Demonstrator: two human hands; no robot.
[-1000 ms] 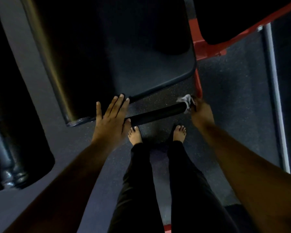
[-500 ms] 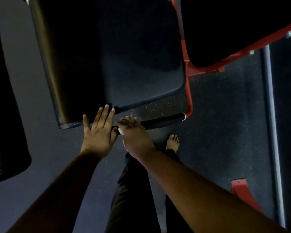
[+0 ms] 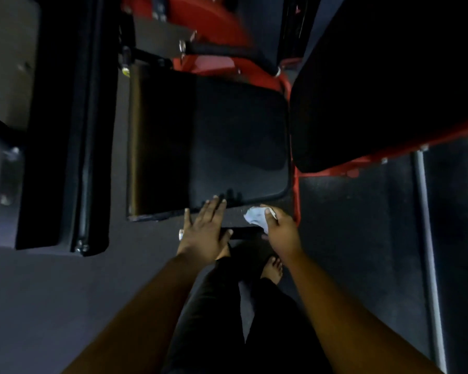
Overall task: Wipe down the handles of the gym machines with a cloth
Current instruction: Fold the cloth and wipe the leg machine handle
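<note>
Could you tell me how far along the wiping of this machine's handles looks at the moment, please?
Nothing can be confirmed as finished; cleanliness doesn't show. In hand: the right hand grips the white cloth at the black handle bar below the seat pad, while the left hand rests flat across the bar's other end. Left: the handle further up the red frame appears untouched.

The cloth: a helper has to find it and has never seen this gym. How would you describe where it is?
Find the black seat pad on the red frame. Below its near edge, the right hand grips the cloth over a black bar handle. It is the only pale, crumpled thing there.
</note>
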